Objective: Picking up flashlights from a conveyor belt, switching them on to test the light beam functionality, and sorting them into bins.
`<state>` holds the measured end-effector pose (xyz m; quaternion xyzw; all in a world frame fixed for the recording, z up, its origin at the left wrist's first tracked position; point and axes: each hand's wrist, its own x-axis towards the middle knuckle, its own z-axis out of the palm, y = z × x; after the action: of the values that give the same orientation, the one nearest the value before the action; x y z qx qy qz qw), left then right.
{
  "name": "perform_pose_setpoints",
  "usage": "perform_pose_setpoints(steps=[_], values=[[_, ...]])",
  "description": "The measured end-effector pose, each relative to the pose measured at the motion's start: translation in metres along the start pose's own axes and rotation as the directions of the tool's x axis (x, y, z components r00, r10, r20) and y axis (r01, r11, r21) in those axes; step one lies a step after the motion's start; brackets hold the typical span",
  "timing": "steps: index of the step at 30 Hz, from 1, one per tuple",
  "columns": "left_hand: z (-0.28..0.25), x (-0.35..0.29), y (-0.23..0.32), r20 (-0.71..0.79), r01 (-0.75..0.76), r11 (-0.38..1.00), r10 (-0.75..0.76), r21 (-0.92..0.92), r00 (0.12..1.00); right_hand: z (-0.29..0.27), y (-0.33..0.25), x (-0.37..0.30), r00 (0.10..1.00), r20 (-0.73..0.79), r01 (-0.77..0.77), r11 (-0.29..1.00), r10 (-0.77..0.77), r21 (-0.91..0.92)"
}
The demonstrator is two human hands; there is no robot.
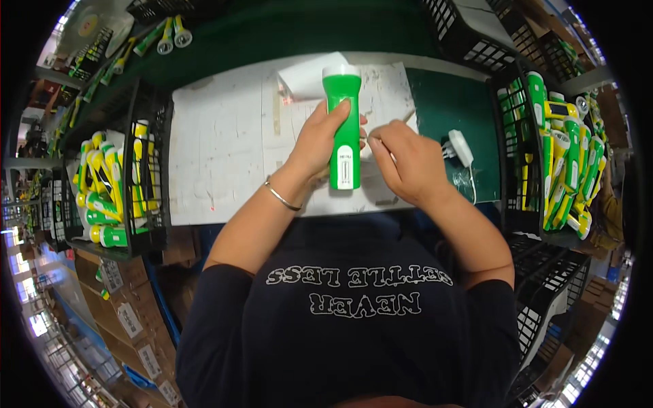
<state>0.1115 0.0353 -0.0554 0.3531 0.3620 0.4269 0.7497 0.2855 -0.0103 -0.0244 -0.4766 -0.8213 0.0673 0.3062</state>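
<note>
My left hand (318,139) is closed around a green flashlight (345,129), its thumb lying along the front. The flashlight stands lengthwise in view, with its wide white-rimmed head at the far end and a white label on the near part of the body. Just right of it, my right hand (411,162) is curled with thumb and fingers together, apart from the body or barely at its edge. Whatever the right fingers pinch, if anything, is hidden. Beyond the flashlight lies a folded white paper (303,76) on the white work board (218,149).
A white plug-in charger (460,148) with a cord sits on the green tabletop at right. Black crates of green and yellow flashlights stand at left (139,102) and right (520,136). More flashlights (165,42) lie at the far left. Another black crate (469,34) is at the far right.
</note>
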Motion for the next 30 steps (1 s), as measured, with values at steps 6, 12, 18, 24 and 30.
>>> perform_pose_setpoints(steps=[6, 12, 18, 24, 30], values=[[0.004, -0.014, 0.001, -0.052, -0.128, 0.970, 0.141, 0.208, 0.989, 0.007, -0.018, 0.009, 0.966, 0.092, 0.256, 0.941, -0.241, -0.222], [-0.007, -0.012, -0.007, -0.034, -0.187, 0.962, 0.197, 0.199, 0.980, 0.006, -0.021, 0.001, 0.943, 0.183, 0.301, 0.948, -0.279, -0.103], [-0.023, -0.002, 0.004, -0.199, -0.176, 0.980, 0.191, 0.090, 0.961, -0.001, -0.041, -0.027, 0.814, 0.339, 0.415, 0.881, -0.471, 0.228], [-0.012, -0.007, -0.001, 0.016, -0.052, 0.988, 0.054, -0.144, 0.998, 0.031, -0.016, 0.007, 0.992, 0.048, -0.127, 0.952, 0.119, 0.278], [-0.020, -0.020, 0.005, -0.046, -0.071, 0.965, 0.086, 0.251, 0.995, 0.040, 0.012, 0.019, 0.965, 0.053, -0.236, 0.756, 0.257, 0.611]])
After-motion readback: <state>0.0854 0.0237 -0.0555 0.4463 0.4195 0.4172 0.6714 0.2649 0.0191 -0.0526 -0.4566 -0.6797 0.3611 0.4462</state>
